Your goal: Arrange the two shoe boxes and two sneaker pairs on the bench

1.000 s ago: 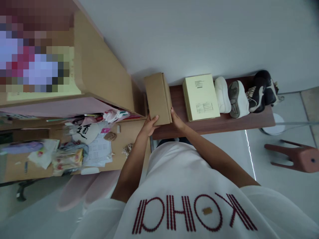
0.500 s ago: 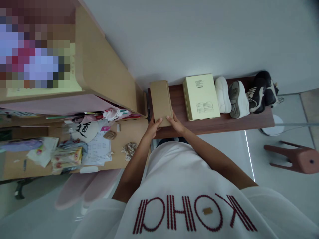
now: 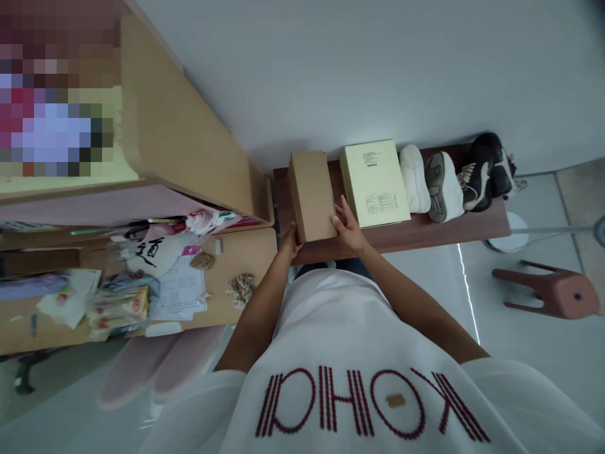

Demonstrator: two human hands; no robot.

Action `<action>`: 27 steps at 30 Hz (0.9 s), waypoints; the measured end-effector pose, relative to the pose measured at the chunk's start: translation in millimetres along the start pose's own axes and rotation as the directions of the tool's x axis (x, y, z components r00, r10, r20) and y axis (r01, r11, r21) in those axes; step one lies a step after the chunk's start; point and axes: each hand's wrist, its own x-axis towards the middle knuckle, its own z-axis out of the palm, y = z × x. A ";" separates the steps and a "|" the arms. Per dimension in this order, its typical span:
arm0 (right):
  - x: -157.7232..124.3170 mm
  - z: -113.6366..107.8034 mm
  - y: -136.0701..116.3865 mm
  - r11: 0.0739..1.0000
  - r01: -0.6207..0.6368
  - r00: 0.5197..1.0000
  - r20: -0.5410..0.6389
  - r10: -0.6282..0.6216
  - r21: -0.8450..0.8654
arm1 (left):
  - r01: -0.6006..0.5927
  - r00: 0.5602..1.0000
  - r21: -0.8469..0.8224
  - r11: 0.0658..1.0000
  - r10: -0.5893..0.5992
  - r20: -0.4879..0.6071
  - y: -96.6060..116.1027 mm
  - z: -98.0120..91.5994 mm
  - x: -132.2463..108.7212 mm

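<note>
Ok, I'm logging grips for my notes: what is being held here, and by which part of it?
A plain cardboard box, held at its end nearest the person: the left hand at the near left corner, the right hand with fingers against the right side.

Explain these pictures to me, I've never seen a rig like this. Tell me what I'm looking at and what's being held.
There is no machine here, only a person's two bare hands. The camera is worn on the head and looks forward and down, so the white T-shirt at the bottom is the wearer's own, seen upside down. The left hand and the right hand hold a cardboard box by its near end, one on each side. Beyond it, a dark wooden shelf carries a pale yellow box, white sneakers and black sneakers. To the left is a wooden desk with papers and clutter.
</note>
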 end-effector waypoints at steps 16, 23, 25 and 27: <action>31.4 -10.1 18.3 0.982 -0.189 0.980 -0.063 0.187 -0.018 | -0.319 0.947 -0.141 0.937 0.319 -0.023 29.2 -11.4 -38.3; 47.0 -2.4 10.0 0.952 -0.302 0.953 0.008 0.302 0.052 | -0.363 0.930 0.022 0.931 0.364 -0.056 37.7 -4.3 -29.9; 51.6 -0.3 13.5 0.949 -0.309 0.951 0.010 0.309 0.061 | -0.368 0.927 0.030 0.929 0.370 -0.061 37.6 -3.0 -24.5; 55.8 1.0 18.7 0.946 -0.316 0.949 0.007 0.316 0.069 | -0.367 0.928 0.024 0.930 0.367 -0.063 35.9 -1.9 -18.8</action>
